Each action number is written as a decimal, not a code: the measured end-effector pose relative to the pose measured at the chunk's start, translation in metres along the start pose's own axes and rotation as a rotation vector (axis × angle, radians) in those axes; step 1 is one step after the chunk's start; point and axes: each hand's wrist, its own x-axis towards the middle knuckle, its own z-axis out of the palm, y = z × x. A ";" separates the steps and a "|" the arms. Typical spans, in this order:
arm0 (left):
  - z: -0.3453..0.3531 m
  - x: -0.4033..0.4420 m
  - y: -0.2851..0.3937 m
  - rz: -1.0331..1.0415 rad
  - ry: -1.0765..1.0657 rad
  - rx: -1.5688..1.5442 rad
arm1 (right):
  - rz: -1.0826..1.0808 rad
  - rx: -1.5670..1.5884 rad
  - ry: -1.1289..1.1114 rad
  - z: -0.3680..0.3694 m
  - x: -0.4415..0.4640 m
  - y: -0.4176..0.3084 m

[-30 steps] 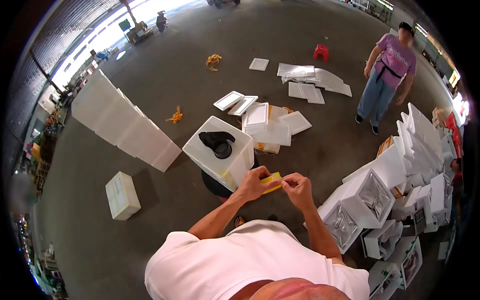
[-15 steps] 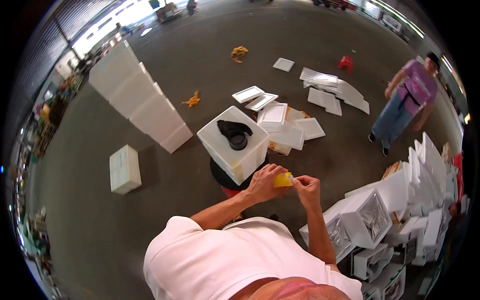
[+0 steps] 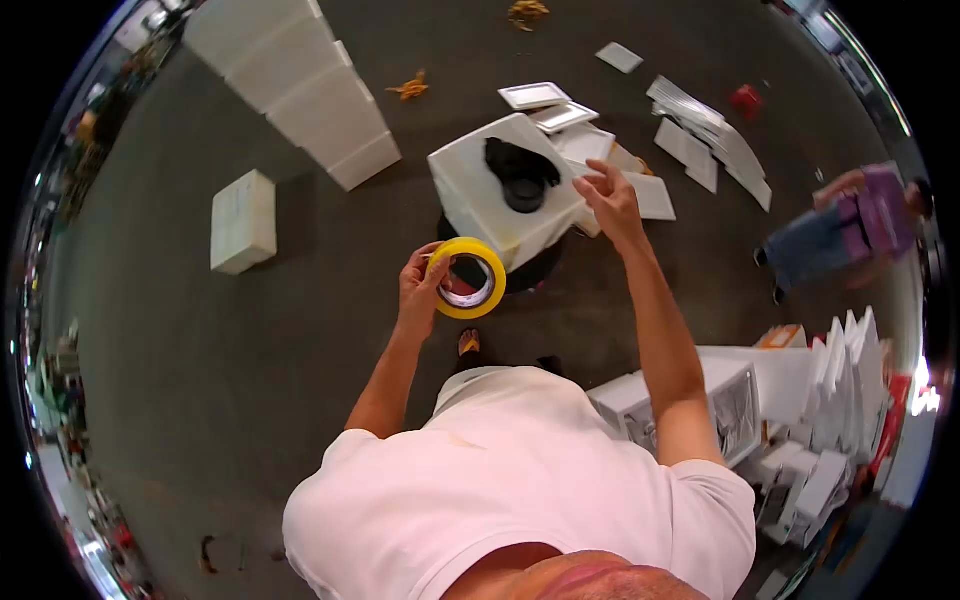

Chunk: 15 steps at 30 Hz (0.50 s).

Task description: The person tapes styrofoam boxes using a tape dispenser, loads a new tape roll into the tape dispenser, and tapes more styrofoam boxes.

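My left hand [image 3: 424,290] grips a roll of yellow tape [image 3: 492,300] by its rim, with the ring's opening facing the camera. To the right, my right hand [image 3: 612,205] is raised with its fingers apart, at the right edge of a white foam box [image 3: 465,175]. Nothing shows in that hand. The box stands on a dark round support [image 3: 540,272]. On its top lie a black cloth-like item [image 3: 515,158] and a black ring-shaped object [image 3: 524,194].
Stacked white boxes [image 3: 300,90] rise at the upper left; a single box [image 3: 243,222] lies below. Foam lids [image 3: 535,96] are scattered behind. Open boxes [image 3: 735,400] and panels crowd the right. A person [image 3: 850,230] stands at the far right.
My hands have parted: the left moved left with the tape, now turned face-on, and the right let go and rose to the box's right edge. The camera view has tilted down and turned.
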 end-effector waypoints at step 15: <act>0.022 0.037 0.000 -0.159 -0.103 -0.501 | 0.152 -0.602 0.007 0.065 0.060 0.068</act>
